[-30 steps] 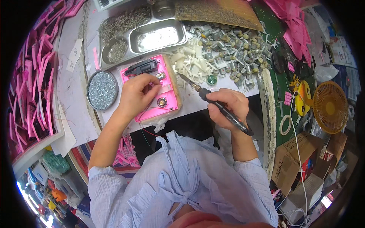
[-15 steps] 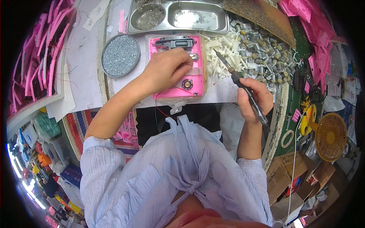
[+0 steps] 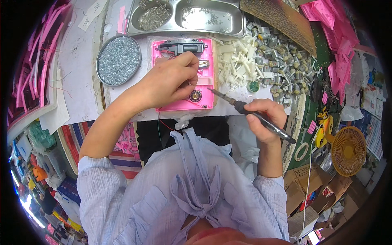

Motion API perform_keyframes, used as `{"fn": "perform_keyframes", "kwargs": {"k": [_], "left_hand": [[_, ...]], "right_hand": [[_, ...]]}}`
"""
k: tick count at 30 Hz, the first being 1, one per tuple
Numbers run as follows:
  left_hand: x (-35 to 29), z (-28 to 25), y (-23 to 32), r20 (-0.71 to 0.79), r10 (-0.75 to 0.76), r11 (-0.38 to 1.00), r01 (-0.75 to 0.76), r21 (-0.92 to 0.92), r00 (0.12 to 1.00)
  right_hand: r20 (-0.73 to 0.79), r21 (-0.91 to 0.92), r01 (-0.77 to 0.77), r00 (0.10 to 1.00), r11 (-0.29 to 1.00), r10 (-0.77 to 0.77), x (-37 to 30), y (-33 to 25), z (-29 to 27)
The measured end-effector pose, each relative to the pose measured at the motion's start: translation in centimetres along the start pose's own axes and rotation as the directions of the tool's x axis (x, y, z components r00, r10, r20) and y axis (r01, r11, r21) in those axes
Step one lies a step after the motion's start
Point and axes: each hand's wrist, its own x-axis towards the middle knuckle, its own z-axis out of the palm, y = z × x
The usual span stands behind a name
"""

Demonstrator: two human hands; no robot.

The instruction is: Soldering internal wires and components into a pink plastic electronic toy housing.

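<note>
One round tin (image 3: 119,60) of small silver screws sits at the left of the white bench top (image 3: 79,81); the individual screws are too small to count. Just right of it lies one pink plastic housing (image 3: 206,61), flat on the bench and directly in front of the person.

The left hand (image 3: 169,79) rests on the housing and hides most of its middle. The fingertips are curled together over a small part near the housing's right side; what they pinch is hidden and cannot be told. One black component (image 3: 181,46) shows along the housing's top edge, and one small round speaker (image 3: 195,96) shows near its lower edge, just below the hand. Thin red and green wires (image 3: 161,124) trail off the lower edge.

Above, one two-compartment steel tray (image 3: 185,16) is cut off by the top of the frame.

The right hand (image 3: 267,120) is closed around one soldering iron (image 3: 249,112) in a pen grip. The tip points left and lies just beside the speaker; contact cannot be confirmed.

Right of the housing are one heap of white plastic parts (image 3: 234,67) and one heap of small motors (image 3: 281,63); the number in each cannot be made out. One yellow fan (image 3: 348,150) stands at the far right.
</note>
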Motion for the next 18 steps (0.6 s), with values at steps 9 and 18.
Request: {"fn": "perform_keyframes", "kwargs": {"k": [9,18], "left_hand": [[0.12,-0.01,-0.3,0.053,0.021,0.997,-0.025,0.077,0.998],[0.07,-0.1,-0.24,0.05,0.026,0.998,-0.029,0.061,0.998]], "right_hand": [[0.051,-0.013,-0.02,0.998,1.0,0.02,0.47,0.5,0.83],[0.083,-0.009,-0.035,0.996,0.999,0.035,0.48,0.5,0.81]]}}
